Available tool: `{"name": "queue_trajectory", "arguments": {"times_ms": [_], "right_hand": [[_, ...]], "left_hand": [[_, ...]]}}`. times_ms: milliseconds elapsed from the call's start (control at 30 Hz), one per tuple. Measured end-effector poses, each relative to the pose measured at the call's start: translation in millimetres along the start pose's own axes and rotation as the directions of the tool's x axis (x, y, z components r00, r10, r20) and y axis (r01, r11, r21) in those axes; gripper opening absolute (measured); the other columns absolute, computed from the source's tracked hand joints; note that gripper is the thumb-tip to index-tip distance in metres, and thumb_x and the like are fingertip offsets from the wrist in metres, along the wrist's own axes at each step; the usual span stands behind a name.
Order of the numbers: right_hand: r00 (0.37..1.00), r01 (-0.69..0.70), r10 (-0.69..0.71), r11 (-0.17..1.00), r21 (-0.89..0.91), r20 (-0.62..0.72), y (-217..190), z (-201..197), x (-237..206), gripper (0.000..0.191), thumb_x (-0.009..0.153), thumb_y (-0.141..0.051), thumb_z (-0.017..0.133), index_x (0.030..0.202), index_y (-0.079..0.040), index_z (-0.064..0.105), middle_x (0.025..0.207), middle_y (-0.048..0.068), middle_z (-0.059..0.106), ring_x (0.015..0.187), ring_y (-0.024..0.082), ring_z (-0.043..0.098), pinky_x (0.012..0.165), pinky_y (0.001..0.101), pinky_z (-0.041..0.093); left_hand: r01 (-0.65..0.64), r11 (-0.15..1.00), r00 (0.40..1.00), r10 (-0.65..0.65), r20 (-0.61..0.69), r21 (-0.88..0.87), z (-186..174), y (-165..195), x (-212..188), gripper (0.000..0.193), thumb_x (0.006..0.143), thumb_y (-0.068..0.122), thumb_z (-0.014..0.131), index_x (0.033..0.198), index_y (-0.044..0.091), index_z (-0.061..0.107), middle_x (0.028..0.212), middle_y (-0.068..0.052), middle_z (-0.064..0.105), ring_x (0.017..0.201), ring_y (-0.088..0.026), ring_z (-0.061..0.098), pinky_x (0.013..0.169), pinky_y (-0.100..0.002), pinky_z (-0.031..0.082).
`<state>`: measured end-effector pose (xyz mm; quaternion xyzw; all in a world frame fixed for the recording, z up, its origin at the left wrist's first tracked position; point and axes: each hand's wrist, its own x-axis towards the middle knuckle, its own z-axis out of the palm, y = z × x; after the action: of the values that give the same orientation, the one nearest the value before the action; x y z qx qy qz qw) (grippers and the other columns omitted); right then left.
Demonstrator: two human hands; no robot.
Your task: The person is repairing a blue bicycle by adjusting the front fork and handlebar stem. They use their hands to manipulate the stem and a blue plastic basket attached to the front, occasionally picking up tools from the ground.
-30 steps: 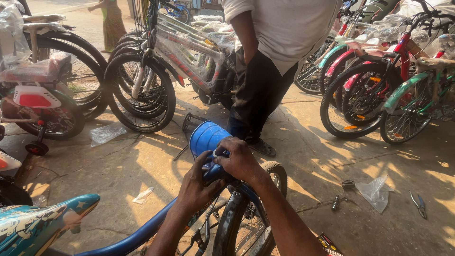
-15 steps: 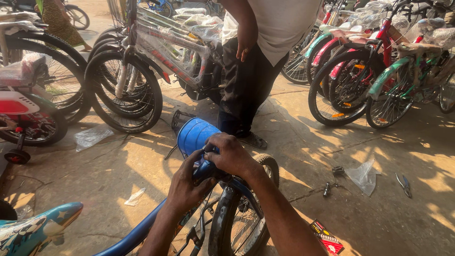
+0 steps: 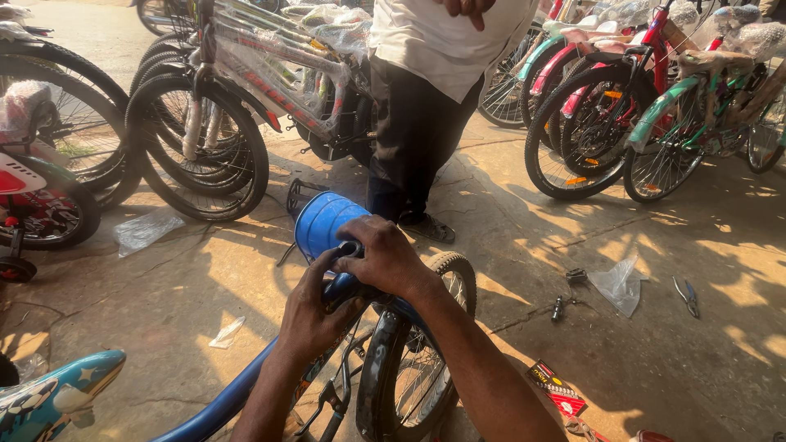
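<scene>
Low in front, both hands meet at the head of a blue bike frame point(image 3: 221, 405). Right hand point(image 3: 385, 262) on top, fingers clenched round the stem area; left hand point(image 3: 315, 315) below, grasping same spot, probably a bolt, hidden. Blue basket point(image 3: 319, 223) lies just beyond the fingers, mouth facing away. Frame's long axis runs lower-left to hands. 1 basket, 1 front wheel point(image 3: 413, 360), 2 hands.
</scene>
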<state>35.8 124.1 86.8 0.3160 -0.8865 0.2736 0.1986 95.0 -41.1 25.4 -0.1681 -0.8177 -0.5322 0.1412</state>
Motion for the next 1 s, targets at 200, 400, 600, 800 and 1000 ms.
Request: {"name": "queue_trajectory", "arguments": {"times_ms": [200, 400, 600, 800, 1000], "right_hand": [[0.989, 0.066, -0.076, 0.995, -0.079, -0.127, -3, 5, 0, 0.075, 0.07, -0.035, 0.094, 0.132, -0.014, 0.058, 0.107, 0.015, 0.072, 0.104, 0.033, 0.07, 0.087, 0.045, 0.059], [0.997, -0.073, 0.074, 0.988, 0.139, 0.001, 1, 4, 0, 0.078, 0.074, -0.026, 0.089, 0.143, -0.015, 0.054, 0.11, 0.013, 0.072, 0.103, 0.028, 0.074, 0.088, 0.0397, 0.063], [0.996, 0.081, -0.087, 0.987, 0.139, 0.034, 11, 3, 1, 0.075, 0.08, -0.012, 0.084, 0.148, -0.012, 0.051, 0.114, 0.015, 0.075, 0.108, 0.029, 0.073, 0.095, 0.0409, 0.061], [0.993, 0.104, -0.113, 0.973, 0.204, 0.031, 13, 6, 1, 0.059, 0.081, -0.008, 0.077, 0.138, -0.009, 0.061, 0.116, 0.012, 0.075, 0.109, 0.027, 0.075, 0.097, 0.0397, 0.062], [0.991, 0.124, -0.124, 0.992, 0.018, -0.043, 5, 12, 5, 0.048, 0.076, -0.028, 0.086, 0.118, -0.011, 0.07, 0.102, 0.009, 0.077, 0.107, 0.027, 0.072, 0.096, 0.0429, 0.058]], "left_hand": [[-0.061, 0.998, 0.998, 0.061, -0.009, -0.013, 1, -6, 1, 0.085, 0.079, 0.023, 0.082, 0.149, 0.011, 0.037, 0.114, -0.024, 0.07, 0.098, -0.034, 0.079, 0.084, -0.045, 0.067], [-0.067, 0.998, 0.997, 0.067, -0.03, 0.009, 2, -7, 1, 0.085, 0.077, 0.024, 0.083, 0.148, 0.009, 0.039, 0.115, -0.024, 0.07, 0.098, -0.033, 0.079, 0.082, -0.043, 0.067], [-0.044, 0.999, 0.999, 0.044, -0.023, 0.009, 1, -6, 0, 0.086, 0.076, 0.023, 0.082, 0.149, 0.009, 0.04, 0.111, -0.023, 0.072, 0.096, -0.032, 0.079, 0.081, -0.044, 0.066], [-0.025, 0.998, 1.0, 0.025, -0.013, 0.051, 0, -3, 2, 0.087, 0.076, 0.027, 0.082, 0.15, 0.009, 0.039, 0.113, -0.023, 0.072, 0.095, -0.032, 0.079, 0.08, -0.043, 0.067], [-0.044, 0.997, 0.999, 0.045, -0.016, 0.056, 1, -1, 0, 0.089, 0.075, 0.025, 0.085, 0.148, 0.007, 0.038, 0.12, -0.025, 0.069, 0.1, -0.034, 0.077, 0.086, -0.045, 0.064]]}}
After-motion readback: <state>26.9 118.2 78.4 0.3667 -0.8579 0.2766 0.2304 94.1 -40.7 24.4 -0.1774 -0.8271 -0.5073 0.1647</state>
